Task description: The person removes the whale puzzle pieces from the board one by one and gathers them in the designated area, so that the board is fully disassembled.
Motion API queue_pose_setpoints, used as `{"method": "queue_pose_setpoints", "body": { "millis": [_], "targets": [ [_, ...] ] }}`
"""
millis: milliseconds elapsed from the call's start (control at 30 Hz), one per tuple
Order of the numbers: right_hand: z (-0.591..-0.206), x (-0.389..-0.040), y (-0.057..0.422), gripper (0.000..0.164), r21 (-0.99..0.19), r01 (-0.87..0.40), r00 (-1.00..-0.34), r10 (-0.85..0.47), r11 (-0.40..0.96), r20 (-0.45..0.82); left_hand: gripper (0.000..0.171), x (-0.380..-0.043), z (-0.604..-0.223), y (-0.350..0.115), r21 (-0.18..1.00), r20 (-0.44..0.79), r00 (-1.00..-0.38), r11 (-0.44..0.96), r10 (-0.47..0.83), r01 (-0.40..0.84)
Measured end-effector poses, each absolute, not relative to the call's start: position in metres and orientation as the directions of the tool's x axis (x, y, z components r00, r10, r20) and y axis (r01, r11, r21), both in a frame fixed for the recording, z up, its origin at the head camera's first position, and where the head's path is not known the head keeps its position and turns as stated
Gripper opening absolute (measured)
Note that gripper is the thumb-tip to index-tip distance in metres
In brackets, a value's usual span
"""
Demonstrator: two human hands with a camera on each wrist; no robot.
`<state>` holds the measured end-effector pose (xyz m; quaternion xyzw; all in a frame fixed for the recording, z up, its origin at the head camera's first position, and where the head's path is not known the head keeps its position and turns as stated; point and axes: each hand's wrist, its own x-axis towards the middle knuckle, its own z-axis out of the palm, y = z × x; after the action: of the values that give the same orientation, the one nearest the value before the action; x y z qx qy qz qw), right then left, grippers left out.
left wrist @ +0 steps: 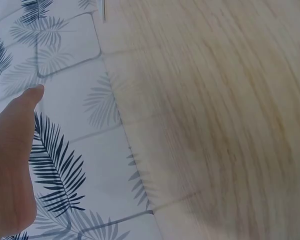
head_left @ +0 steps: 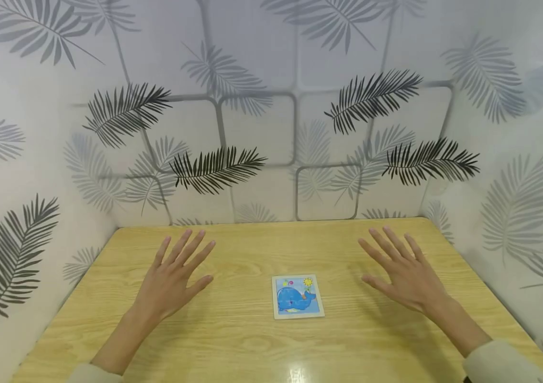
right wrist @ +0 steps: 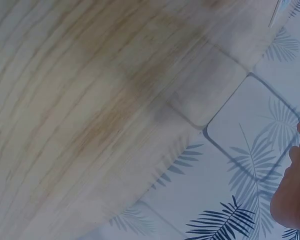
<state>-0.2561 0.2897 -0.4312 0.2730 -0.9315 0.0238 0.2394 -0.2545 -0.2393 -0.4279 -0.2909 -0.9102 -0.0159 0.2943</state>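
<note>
Leaf-print walls (head_left: 261, 127) (grey, black) on three sides of wood-grain table (head_left: 233, 346).

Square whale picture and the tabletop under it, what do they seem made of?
Square whale picture: probably cardboard or thin wood, with a printed face and white border; its edge is too small to settle which. Tabletop: glossy wood or wood-look laminate, judging by grain lines and bright glare.

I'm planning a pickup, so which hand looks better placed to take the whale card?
Probably the right hand, but narrowly: in the head view it appears slightly nearer the whale card than the left hand does. Both hands are empty and apart from it.
</note>
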Motion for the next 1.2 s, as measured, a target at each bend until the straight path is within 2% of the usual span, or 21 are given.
{"method": "queue_pose_setpoints", "body": {
  "millis": [267,600,967,1200],
  "targets": [
    [-0.429,-0.257,0.275,0.071,-0.031,-0.536,-0.77,-0.473,0.844,0.428,0.069,-0.257,-0.43,-0.229,-0.1,0.512,-0.689,0.833,0.512,0.545],
    [-0.437,-0.265,0.257,0.068,-0.208,-0.549,-0.813,-0.458,0.81,0.359,0.055,-0.257,-0.435,-0.207,0.124,0.462,-0.761,0.817,0.455,0.563],
    [-0.445,-0.275,0.23,0.062,-0.456,-0.532,-0.847,-0.46,0.714,0.267,0.05,-0.25,-0.442,-0.172,0.255,0.427,-0.787,0.775,0.446,0.578],
    [-0.447,-0.277,0.221,0.06,-0.593,-0.48,-0.864,-0.467,0.647,0.19,0.048,-0.246,-0.446,-0.145,0.346,0.325,-0.836,0.767,0.442,0.54]
  ]
}}
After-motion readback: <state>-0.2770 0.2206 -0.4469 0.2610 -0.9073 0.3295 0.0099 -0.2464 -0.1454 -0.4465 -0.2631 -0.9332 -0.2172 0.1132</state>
